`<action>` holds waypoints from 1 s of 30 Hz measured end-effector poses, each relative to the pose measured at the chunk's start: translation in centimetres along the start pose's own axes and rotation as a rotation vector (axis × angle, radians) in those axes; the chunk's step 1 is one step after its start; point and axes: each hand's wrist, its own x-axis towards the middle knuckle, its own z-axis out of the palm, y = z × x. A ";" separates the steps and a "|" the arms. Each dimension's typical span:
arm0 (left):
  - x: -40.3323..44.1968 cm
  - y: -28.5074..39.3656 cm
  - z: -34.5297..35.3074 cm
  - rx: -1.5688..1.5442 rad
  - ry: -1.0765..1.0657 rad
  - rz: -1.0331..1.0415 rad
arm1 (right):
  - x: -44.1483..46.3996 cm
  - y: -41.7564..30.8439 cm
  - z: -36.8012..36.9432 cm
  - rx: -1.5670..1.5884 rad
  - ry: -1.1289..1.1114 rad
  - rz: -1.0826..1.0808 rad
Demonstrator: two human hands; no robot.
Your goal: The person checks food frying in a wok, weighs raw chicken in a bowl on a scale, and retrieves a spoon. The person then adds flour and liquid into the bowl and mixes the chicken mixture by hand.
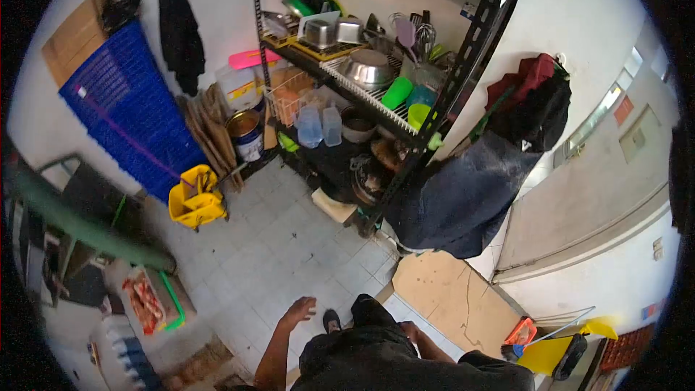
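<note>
In the head view, your left hand (298,311) hangs above the pale grey tiled floor (289,224), its fingers loosely parted. Your right hand (410,331) is beside your black clothing (355,362), which partly hides it; you cannot tell how its fingers stand. Just beside your left hand shows a dark shoe (331,321); near your right, a flat tan sheet (449,297) lies along the floor's right edge. Low in the black metal rack (474,32), dark pots (365,177) are hard to make out.
</note>
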 end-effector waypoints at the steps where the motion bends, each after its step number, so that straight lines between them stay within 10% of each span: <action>1: 2.9 2.9 -0.4 0.019 -0.015 0.002 | 0.6 -8.2 0.1 -0.285 -0.049 0.107; 6: 14.2 13.1 -2.6 -0.054 0.119 0.211 | 10.8 -13.1 -3.3 -0.376 0.131 0.085; 7: 14.3 15.1 -3.1 -0.091 0.082 0.279 | 11.4 -25.4 -5.2 -0.730 -0.112 0.204; 8: 16.8 15.6 -4.1 -0.081 0.069 0.276 | 16.4 -19.7 -7.3 -1.105 -0.170 -0.296; 10: 23.0 11.8 -8.5 -0.119 -0.006 0.195 | 21.0 -24.5 -10.6 -0.015 -0.056 -0.367; 11: 26.0 8.7 -11.2 0.200 0.067 0.260 | 18.5 -39.0 -11.6 -0.524 0.087 -0.215; 16: 30.1 11.1 -17.9 1.540 -0.012 0.539 | 16.5 -68.9 -16.3 -0.723 0.088 -0.664; 18: 32.3 7.7 -22.5 0.419 -0.099 0.070 | 15.5 -74.5 -16.9 -0.698 0.126 -0.722; 20: 34.9 8.3 -26.7 0.515 -0.159 0.086 | 14.4 -79.6 -17.5 -0.627 0.131 -0.780; 25: 42.7 14.9 -32.5 0.867 -0.328 0.155 | 13.4 -88.6 -20.1 -1.247 1.191 -0.257; 29: 52.1 21.9 -32.3 1.079 -0.408 0.178 | 15.0 -95.1 -26.4 -1.094 1.513 0.170; 30: 52.5 22.8 -32.7 1.125 -0.415 0.186 | 15.5 -94.4 -29.5 -1.268 1.604 -0.018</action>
